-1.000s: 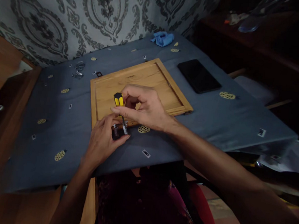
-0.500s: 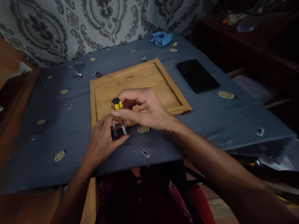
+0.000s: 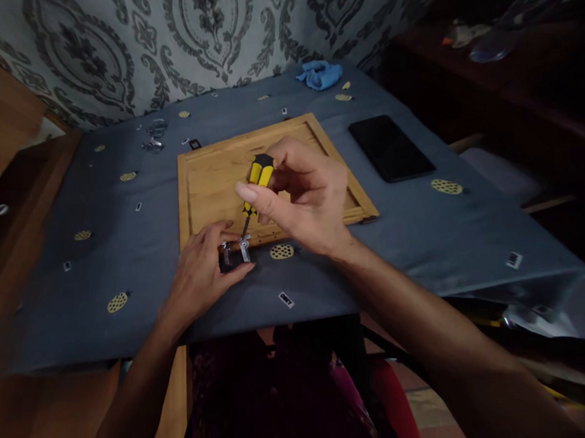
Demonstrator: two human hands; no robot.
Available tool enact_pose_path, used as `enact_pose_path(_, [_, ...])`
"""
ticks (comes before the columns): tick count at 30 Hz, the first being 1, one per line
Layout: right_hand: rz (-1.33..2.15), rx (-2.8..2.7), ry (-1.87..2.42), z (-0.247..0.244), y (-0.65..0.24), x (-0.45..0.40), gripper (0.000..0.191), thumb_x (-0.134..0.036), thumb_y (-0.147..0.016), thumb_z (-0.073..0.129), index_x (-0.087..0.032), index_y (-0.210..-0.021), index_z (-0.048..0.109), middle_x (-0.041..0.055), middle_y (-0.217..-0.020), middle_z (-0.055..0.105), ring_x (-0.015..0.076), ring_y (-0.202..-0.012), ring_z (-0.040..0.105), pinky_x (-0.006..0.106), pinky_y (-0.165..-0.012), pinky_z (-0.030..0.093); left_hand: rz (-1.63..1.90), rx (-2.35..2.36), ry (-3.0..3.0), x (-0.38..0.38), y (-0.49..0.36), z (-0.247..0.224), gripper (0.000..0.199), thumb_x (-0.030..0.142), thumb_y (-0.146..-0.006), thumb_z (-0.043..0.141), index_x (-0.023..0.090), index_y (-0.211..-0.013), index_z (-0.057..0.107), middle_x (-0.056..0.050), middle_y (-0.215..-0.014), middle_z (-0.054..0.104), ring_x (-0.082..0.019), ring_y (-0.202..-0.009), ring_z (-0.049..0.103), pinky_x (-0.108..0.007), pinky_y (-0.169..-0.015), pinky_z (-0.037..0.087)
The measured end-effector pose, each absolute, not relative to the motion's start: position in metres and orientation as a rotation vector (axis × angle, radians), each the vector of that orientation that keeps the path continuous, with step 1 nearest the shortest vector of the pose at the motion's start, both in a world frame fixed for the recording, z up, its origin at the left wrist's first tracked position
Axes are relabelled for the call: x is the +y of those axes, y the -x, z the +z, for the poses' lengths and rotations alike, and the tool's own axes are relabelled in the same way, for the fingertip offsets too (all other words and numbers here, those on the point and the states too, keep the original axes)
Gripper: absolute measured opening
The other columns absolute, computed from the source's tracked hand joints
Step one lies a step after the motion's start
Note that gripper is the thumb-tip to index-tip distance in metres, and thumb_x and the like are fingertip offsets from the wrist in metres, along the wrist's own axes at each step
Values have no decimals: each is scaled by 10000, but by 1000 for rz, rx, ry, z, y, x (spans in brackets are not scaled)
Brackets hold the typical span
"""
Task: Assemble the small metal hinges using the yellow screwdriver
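A yellow and black screwdriver [image 3: 261,175] is held between the thumb and fingers of my right hand [image 3: 309,197]. Its shaft points down, with the tip at a small metal hinge [image 3: 245,249]. My left hand [image 3: 202,266] holds this hinge between thumb and fingers, beside the near left part of a framed wooden panel [image 3: 220,180]. The panel lies flat on the blue-grey tablecloth [image 3: 162,216]. Where exactly the tip meets the metal is too small to tell.
A black tablet [image 3: 391,148] lies right of the panel. Behind it is a crumpled blue cloth [image 3: 320,75]. Small metal parts [image 3: 154,144] lie at the back left. A patterned curtain [image 3: 206,26] hangs behind the table.
My right hand has risen and shifted slightly right with the screwdriver, so more of its handle and shaft shows. My left hand stays at the hinge. The view has shifted slightly.
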State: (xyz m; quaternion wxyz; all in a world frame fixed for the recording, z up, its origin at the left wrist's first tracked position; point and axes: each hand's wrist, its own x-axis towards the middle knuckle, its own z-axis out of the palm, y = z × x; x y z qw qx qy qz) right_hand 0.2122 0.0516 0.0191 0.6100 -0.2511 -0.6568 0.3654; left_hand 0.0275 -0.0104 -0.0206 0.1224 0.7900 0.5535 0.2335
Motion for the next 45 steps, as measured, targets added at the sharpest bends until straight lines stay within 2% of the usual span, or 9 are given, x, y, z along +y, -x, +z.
enact_pose_path(9, [985,-1637,526,14,-207,57,339,-314,-908,723,-210,-729,454,-72,-667,451,62,-553,418,204,-483,363,702,1597,-2292,-9,-27,-20,505,304,-811,799,232,-1219,510,-58,-1060,755,-315,-1109,706,-516,-967,545])
enact_pose_path(14, [993,-1636,475,12,-206,57,374,-398,-893,744,-198,-736,469,-69,-686,444,54,-565,415,198,-488,341,716,1586,-2329,-9,-27,-20,419,313,-827,788,225,-1148,533,-67,-1087,740,-311,-1103,705,-504,-951,554])
enact_pose_path(21, [1014,-1658,467,10,-205,59,410,-456,-881,750,-200,-729,468,-70,-681,438,56,-555,419,201,-485,336,705,1577,-2297,-9,-27,-20,527,297,-832,784,228,-1262,486,-51,-1067,743,-297,-1077,702,-496,-944,549])
enact_pose_path(24, [1032,-1692,458,12,-208,60,391,-414,-877,761,-196,-732,470,-82,-653,434,45,-529,399,193,-470,303,695,1584,-2300,-9,-27,-20,496,299,-838,775,227,-1242,497,-53,-1048,742,-298,-1063,704,-493,-932,550])
enact_pose_path(29, [1147,-1788,416,20,-216,59,217,-258,-934,674,-163,-790,542,-77,-647,475,41,-523,426,180,-482,318,705,1599,-2320,-9,-27,-21,496,297,-827,783,231,-1231,503,-54,-1071,742,-293,-1052,706,-477,-920,553])
enact_pose_path(32, [1216,-1789,383,21,-216,58,227,-243,-942,659,-156,-770,537,-75,-650,482,36,-528,447,172,-490,340,711,1615,-2318,-9,-27,-22,497,295,-805,805,232,-1202,512,-48,-1073,740,-293,-1040,706,-466,-911,555])
enact_pose_path(38, [1011,-1680,422,12,-206,56,415,-373,-870,772,-190,-703,440,-85,-655,430,29,-549,396,168,-488,342,718,1637,-2323,-9,-26,-24,396,315,-803,798,234,-1090,537,-41,-1024,726,-297,-996,710,-454,-859,565])
enact_pose_path(42, [872,-1551,485,15,-208,52,361,-372,-904,738,-206,-747,458,-59,-714,460,53,-586,446,184,-510,410,709,1620,-2303,-9,-26,-23,521,306,-809,804,229,-1227,504,-65,-1118,738,-312,-1102,699,-494,-949,549])
enact_pose_path(45, [821,-1481,553,18,-210,53,347,-374,-913,728,-217,-757,461,-56,-720,457,61,-574,437,189,-488,408,700,1602,-2308,-10,-26,-23,568,277,-815,805,235,-1281,481,-62,-1152,750,-313,-1181,675,-511,-1012,520])
